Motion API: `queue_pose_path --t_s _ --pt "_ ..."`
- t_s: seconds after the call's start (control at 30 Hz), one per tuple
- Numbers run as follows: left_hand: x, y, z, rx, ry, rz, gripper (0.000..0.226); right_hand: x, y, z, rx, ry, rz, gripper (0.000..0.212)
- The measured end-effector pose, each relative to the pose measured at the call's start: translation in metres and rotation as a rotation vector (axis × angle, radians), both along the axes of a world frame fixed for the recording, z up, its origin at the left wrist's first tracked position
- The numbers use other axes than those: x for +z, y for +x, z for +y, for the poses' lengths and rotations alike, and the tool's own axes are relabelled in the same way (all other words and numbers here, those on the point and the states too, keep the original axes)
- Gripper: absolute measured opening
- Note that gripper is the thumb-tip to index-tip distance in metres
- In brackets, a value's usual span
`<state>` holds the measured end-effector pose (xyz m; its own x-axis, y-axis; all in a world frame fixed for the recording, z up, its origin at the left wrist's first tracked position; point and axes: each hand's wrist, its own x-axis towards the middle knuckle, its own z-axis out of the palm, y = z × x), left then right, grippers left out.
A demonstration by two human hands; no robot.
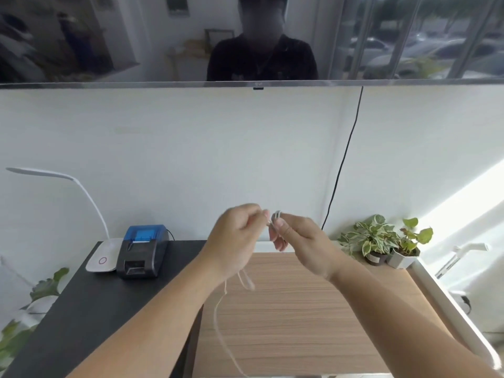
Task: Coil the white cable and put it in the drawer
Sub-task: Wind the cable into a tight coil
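I held the white cable (222, 317) up over the wooden bench (294, 317), my left hand (237, 236) and right hand (297, 241) both pinched shut on its small loops near the top, the loose tail drooping toward me. It looked light, limp and thin, best gripped at the loops. The screen's logo (257, 84) was too small to read.

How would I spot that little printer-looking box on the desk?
Find the black desk top left of the wood-grain one. At its back edge, beside the white lamp base, sits the small black receipt printer. Its translucent blue lid sets it apart.
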<state>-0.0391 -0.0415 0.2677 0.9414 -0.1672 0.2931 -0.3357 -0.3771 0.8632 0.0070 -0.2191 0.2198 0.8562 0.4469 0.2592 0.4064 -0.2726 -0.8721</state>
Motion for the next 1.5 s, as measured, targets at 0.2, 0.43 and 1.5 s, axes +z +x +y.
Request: queue_pose_path --t_s 0.2,0.43,1.5 --pt "-0.020 0.025 0.010 -0.002 0.017 -0.025 0.045 0.027 -0.030 0.016 0.348 0.733 0.513 0.039" --pt "-0.051 -0.012 -0.013 -0.248 0.043 0.271 0.038 0.075 -0.011 0.019 0.251 0.922 0.366 0.040" --pt "-0.015 0.013 0.020 -0.567 -0.691 0.588 0.024 0.061 -0.039 0.002 0.785 1.115 0.922 0.036"
